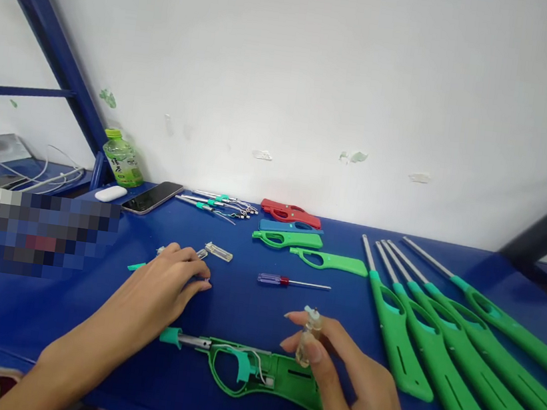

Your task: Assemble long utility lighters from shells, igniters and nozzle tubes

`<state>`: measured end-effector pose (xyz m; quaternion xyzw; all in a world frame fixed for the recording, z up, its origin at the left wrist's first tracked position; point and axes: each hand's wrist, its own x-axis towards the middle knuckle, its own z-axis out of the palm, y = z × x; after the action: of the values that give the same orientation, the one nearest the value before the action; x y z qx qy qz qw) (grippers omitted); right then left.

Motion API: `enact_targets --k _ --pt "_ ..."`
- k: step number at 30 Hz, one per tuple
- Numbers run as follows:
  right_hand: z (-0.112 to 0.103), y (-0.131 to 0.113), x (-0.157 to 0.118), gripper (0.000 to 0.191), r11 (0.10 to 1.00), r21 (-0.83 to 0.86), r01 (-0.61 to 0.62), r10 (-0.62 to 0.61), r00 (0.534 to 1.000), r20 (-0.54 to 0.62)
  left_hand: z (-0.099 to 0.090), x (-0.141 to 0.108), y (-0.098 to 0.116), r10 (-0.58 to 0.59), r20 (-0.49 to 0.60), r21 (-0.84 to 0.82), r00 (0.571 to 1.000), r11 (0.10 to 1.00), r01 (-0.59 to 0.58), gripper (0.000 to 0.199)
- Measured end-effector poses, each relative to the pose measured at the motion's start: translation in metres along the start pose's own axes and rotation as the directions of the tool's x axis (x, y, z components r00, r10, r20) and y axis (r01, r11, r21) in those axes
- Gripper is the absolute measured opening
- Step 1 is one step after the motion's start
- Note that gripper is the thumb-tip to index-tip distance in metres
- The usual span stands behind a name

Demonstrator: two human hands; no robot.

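Between the thumb and fingers of my right hand (355, 384) is a small clear lighter fuel tank (309, 341), upright, with a pale fitting on top. My left hand (170, 282) rests on the table with its fingers curled and thumb near the fingertips; what they pinch, if anything, is mostly hidden. Just beyond its fingers lies another clear fuel tank (219, 252), with more pieces partly covered. Below both hands, an opened green lighter shell (298, 378) holds a teal trigger (243, 366), a white wire and a metal tube (195, 342).
Several green long-neck lighters (436, 347) fan out at the right. A purple-handled screwdriver (274, 280) lies mid-table, with red (292, 213), blue and green shell halves behind. Farther left are metal tubes with wires (207, 205), a phone (153, 198) and a green bottle (124, 162).
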<state>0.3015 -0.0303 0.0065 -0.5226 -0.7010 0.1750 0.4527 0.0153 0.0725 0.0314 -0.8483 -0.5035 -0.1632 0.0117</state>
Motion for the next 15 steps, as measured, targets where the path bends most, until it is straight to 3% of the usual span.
enact_targets --k 8,12,15 --pt "0.003 0.001 -0.001 0.025 0.997 -0.078 0.018 -0.022 0.999 -0.050 0.005 0.004 0.000 -0.011 0.033 -0.024 0.999 1.000 0.012 0.023" --pt "0.006 -0.001 0.000 0.021 0.987 -0.142 0.070 -0.084 0.991 -0.100 0.000 0.001 0.007 -0.018 -0.002 -0.073 1.000 0.997 0.018 0.018" --pt "0.008 -0.004 0.000 0.018 0.988 -0.147 0.044 -0.062 0.991 -0.120 -0.006 -0.002 0.018 -0.038 -0.045 -0.127 0.998 0.991 0.032 0.018"
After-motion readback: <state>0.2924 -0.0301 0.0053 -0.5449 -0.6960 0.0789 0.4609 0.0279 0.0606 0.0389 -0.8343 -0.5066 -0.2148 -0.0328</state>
